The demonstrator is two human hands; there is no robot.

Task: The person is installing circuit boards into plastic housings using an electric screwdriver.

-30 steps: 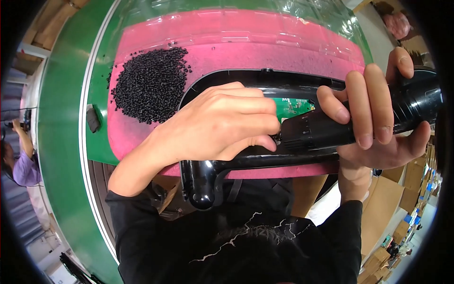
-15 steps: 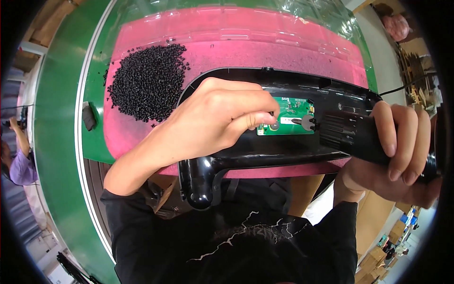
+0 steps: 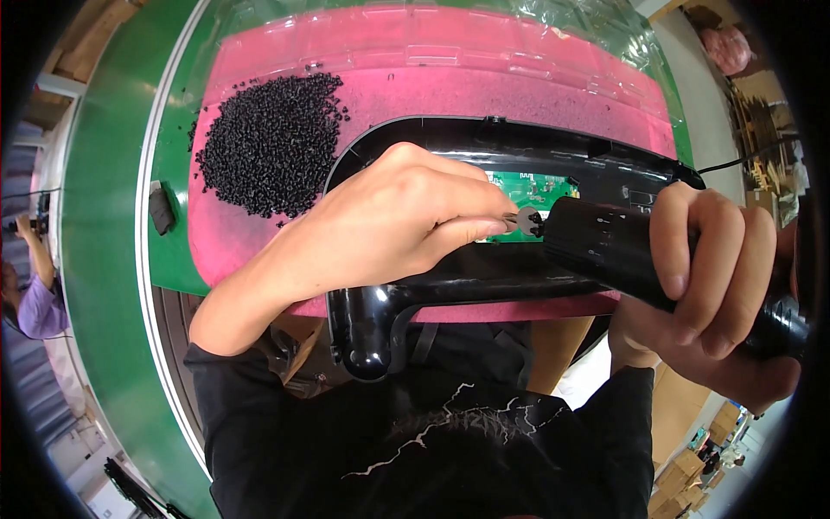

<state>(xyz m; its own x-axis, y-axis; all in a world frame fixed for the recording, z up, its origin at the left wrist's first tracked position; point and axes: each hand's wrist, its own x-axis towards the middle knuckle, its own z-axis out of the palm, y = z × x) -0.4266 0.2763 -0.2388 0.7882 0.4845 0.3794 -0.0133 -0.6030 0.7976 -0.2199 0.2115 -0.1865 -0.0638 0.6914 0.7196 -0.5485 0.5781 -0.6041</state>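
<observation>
Loosely, black pellets (image 3: 270, 143) heap on pink tray (image 3: 450, 43).

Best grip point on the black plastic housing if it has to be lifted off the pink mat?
Probably the curved handle end of the black housing, approached from the near edge: it overhangs the pink mat, rounded and free, while the left hand and screwdriver crowd the middle.
</observation>
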